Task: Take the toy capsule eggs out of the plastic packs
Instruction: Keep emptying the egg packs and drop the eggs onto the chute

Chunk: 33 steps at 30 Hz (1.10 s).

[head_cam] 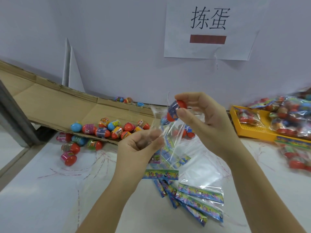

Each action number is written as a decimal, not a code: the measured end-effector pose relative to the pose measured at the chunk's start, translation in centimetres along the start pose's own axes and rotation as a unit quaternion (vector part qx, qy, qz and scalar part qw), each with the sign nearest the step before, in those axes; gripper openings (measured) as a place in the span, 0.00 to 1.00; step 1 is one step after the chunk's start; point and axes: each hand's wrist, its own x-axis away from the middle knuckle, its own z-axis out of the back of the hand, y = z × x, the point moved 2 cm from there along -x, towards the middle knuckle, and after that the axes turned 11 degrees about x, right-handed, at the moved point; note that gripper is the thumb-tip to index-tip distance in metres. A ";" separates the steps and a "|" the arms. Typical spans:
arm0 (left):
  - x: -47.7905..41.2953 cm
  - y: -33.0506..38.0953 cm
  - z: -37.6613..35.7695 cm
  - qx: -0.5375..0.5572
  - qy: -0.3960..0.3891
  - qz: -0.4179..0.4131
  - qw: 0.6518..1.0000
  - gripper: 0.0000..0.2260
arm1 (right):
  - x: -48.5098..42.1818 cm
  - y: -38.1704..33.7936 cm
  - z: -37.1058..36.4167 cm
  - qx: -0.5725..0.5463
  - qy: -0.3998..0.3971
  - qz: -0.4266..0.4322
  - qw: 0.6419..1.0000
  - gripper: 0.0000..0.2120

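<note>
Toy capsule egg [177,109], orange with a blue label band, is held at the mouth of the clear plastic pack [165,132], just above its open top edge, pinched between the thumb and curled fingers of the right hand [207,118]. The pack is gripped lower down by the left hand [139,145], whose fingers are curled over bunched film against the thumb. By this hold the film is pulled taut and the mouth is raised, so that, it is judged, the egg can be drawn clear without the bag following. Coloured shapes are seen through the film near the left hand, perhaps further eggs, though this cannot be told for certain. Loose eggs [116,128] are heaped on and beside the cardboard sheet [67,105] at the left, apparently the place for what is taken out. Emptied packs [200,197] with printed header strips are laid flat on the white table [42,199], and unopened packs [286,113] are piled on the yellow tray [255,130] at the right.
</note>
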 end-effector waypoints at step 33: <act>0.5 0.0 -0.9 -0.016 -0.071 -0.037 0.997 0.11 | 0.1 0.1 -0.1 0.013 -0.176 -0.057 0.983 0.05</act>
